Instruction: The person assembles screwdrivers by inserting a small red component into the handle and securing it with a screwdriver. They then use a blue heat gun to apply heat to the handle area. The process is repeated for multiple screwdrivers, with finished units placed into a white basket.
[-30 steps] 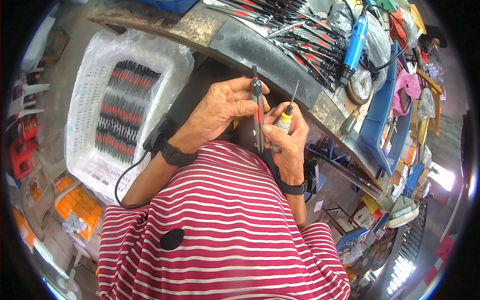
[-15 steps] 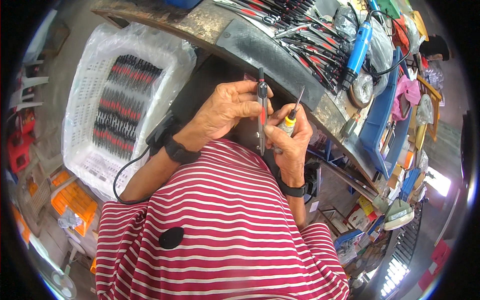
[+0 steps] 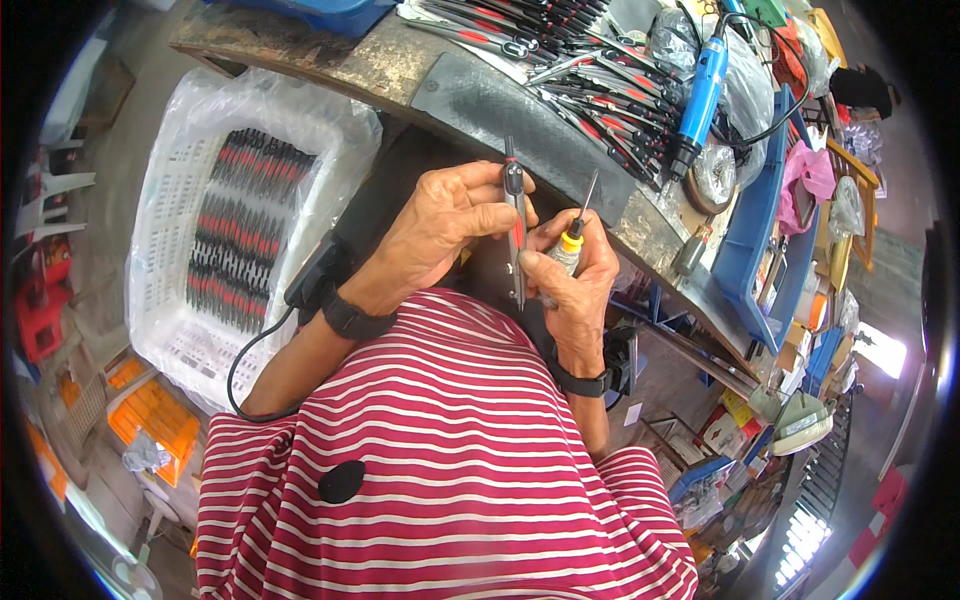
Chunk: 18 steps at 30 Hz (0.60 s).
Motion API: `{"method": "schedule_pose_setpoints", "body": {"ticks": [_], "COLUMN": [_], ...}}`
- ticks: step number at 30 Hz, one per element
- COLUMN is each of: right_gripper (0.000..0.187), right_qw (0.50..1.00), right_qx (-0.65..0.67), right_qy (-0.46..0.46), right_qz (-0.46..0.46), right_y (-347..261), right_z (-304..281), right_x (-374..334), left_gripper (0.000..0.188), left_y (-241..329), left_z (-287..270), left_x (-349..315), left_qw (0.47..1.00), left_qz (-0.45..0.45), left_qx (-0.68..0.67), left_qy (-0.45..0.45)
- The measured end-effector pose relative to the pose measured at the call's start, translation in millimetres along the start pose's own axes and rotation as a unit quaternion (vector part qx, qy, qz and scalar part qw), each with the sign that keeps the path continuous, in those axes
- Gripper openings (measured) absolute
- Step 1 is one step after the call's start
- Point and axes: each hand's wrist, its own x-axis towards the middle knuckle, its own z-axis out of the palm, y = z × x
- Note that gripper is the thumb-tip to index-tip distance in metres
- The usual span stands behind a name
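My left hand (image 3: 440, 222) pinches a black, grey and red drawing compass (image 3: 517, 212) between thumb and fingers. The compass is upright in the picture, knob end up, with its legs together and pointing down towards my lap. Beside it on the right, my right hand (image 3: 582, 285) is wrapped round a screwdriver (image 3: 569, 250) with a yellow-collared, clear-looking handle. The thin metal shaft points up and away from me. My right thumb and fingertips lie close to the compass legs; whether they touch cannot be made out.
Many similar compasses (image 3: 610, 95) lie heaped on the worn bench (image 3: 385, 70), near a blue electric screwdriver (image 3: 703, 95) with a cord. A black pad (image 3: 510, 125) covers the bench edge. Left stands a plastic-lined white basket (image 3: 150, 270) holding rows of compasses. A blue tray (image 3: 755, 240) is at right.
The whole view has shifted slightly. Both hands keep their grips on the compass and the screwdriver, with hardly any movement against each other.
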Motion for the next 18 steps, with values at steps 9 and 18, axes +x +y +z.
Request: {"method": "schedule_pose_setpoints", "body": {"ticks": [9, 18], "right_gripper": [0.029, 0.025], "right_qw": [1.000, 0.998], "right_qx": [-0.009, -0.062], "right_qy": [0.026, 0.028], "right_qz": [0.014, -0.005], "right_y": [-0.3, 2.5], "right_z": [2.8, 2.7], "right_x": [-1.8, -2.4], "left_gripper": [0.035, 0.030], "left_y": [0.3, 5.8], "left_z": [2.5, 9.7], "left_x": [-1.6, -0.8], "left_qw": [0.999, 0.991], "left_qz": [-0.009, 0.005], "left_qx": [0.031, 0.122], "left_qy": [0.010, 0.047]}}
